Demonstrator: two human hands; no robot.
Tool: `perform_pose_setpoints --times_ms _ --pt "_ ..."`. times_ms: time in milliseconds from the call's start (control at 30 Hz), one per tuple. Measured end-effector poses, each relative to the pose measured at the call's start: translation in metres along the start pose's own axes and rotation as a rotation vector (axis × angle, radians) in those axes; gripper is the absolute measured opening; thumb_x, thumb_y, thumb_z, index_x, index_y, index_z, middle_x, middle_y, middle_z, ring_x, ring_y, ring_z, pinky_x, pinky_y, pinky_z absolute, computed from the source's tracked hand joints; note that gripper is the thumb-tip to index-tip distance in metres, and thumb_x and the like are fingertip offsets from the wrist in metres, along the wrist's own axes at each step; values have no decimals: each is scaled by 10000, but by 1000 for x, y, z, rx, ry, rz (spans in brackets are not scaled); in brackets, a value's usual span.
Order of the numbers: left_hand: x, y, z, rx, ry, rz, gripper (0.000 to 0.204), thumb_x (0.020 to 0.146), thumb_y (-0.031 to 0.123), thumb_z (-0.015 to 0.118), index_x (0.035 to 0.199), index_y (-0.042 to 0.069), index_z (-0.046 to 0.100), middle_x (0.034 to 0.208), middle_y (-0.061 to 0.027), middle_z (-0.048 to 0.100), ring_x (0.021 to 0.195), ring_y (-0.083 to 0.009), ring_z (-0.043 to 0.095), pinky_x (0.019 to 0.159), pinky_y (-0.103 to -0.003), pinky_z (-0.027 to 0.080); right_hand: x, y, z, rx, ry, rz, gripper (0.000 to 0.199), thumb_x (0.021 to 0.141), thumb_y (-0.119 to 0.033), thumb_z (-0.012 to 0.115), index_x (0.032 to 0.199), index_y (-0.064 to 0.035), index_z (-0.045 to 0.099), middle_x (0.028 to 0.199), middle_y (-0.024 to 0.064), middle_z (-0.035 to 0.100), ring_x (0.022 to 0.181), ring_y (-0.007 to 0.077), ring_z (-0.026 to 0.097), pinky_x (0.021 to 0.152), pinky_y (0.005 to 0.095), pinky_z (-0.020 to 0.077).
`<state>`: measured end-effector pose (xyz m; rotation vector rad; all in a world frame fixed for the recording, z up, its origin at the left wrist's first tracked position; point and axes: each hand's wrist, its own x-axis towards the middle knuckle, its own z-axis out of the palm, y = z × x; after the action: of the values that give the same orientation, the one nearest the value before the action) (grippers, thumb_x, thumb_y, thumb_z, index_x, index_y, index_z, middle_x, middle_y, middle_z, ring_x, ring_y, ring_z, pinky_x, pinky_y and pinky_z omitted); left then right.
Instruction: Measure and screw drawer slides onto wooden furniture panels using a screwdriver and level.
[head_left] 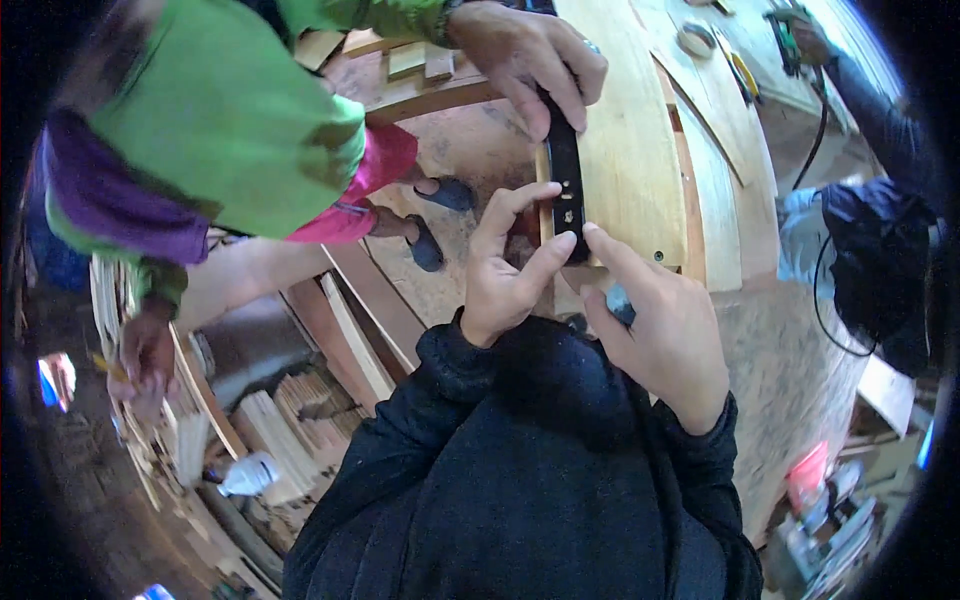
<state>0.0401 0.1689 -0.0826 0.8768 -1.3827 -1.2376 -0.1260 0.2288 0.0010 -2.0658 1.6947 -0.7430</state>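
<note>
A dusty, pinkish-brown workshop floor shows left of the long, narrow black metal rail, with pale stacked timber offcuts farther down on that side. The rail lies along the left edge of a broad, smooth, pale-yellow wooden board. The left hand meets the rail from its left, thumb and forefinger parted with their tips on it, on either side of its slots. The right hand has its forefinger stretched to the rail's near end and its thumb well apart from that finger. Higher up the rail, a co-worker's hand bears down on it. Contact at both places probably steadies the rail against the edge, and the splayed fingertips seem meant to leave the slots uncovered.

The co-worker's hand hides the rail's upper stretch, and its far end is cut off by the top rim. Any contact beneath the rail is out of sight. Below its near end, a shiny blue thing is mostly covered by the right hand; what it is, I cannot tell.
</note>
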Motion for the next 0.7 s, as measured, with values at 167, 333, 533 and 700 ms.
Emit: perform_pose_setpoints --times_ms 167,333,533,700 --pt "-11 10 8 -184 48 -111 562 910 71 631 1428 12 421 1211 -82 576 1114 -166 554 1010 -318 436 -3 2 2 -16 -27 -5 465 895 -190 657 1337 -66 581 818 181 707 707 351 696 653 446 550" --pt "-11 5 8 -275 93 -204 542 905 75 689 1383 -8 449 1081 -34 550 950 -94 526 882 -245 458 -8 -2 5 -58 -51 26 513 901 -202 653 1387 -76 552 801 185 706 707 353 698 665 455 551" --pt "-8 3 7 -380 50 -243 519 920 115 692 1368 4 456 1057 -21 576 949 -81 528 860 -232 438 -13 3 8 -63 -57 29 627 898 -214 660 1485 -122 461 829 175 703 701 356 692 645 456 554" --pt "-9 3 9 -384 62 -258 521 920 141 706 1366 18 467 1070 -23 588 957 -89 530 858 -233 428 -21 2 16 49 -40 85 699 870 -172 716 1516 -178 449 827 184 698 732 364 699 671 440 544"
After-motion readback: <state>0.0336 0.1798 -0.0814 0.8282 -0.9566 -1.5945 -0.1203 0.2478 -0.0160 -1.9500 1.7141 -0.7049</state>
